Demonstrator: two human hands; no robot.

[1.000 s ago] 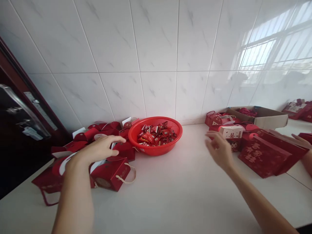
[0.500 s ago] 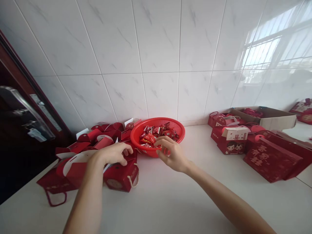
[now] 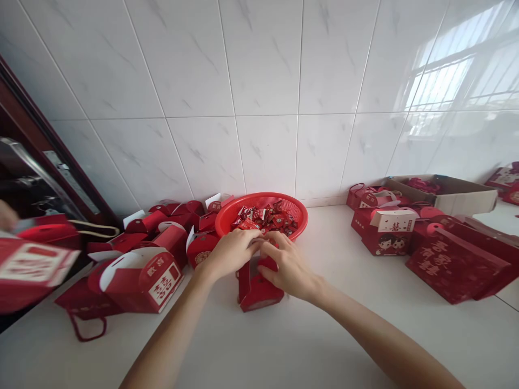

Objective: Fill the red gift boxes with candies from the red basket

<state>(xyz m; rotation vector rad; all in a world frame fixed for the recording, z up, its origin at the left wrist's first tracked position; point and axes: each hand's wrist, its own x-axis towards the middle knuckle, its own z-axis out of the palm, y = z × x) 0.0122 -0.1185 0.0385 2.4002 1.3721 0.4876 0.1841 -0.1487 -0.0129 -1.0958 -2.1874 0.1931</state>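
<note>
A small red cardboard gift box (image 3: 261, 294) stands on the white table, with its top folded open. My left hand (image 3: 233, 251) has its fingers bent over the box's far upper edge. From the right, my right hand (image 3: 290, 267) closes on the same box with its fingers curled at the top flaps. The fingertips of both hands nearly meet there, and they partly hide the opening. Just behind is a red plastic basket (image 3: 302, 213) holding wrapped candies (image 3: 253, 216).
Several red gift boxes (image 3: 144, 278) crowd the left side. At the left edge another person's hand (image 3: 6, 216) is by a blurred, raised red box (image 3: 32, 270). More boxes (image 3: 391, 232) and an open carton (image 3: 466, 202) stand right. A tiled wall (image 3: 267, 151) rises behind.
My left hand has moved right from the left-hand boxes, and a red box now sits between my hands. My right hand has drawn back from the candies. Another person's hand and a raised box have appeared.
</note>
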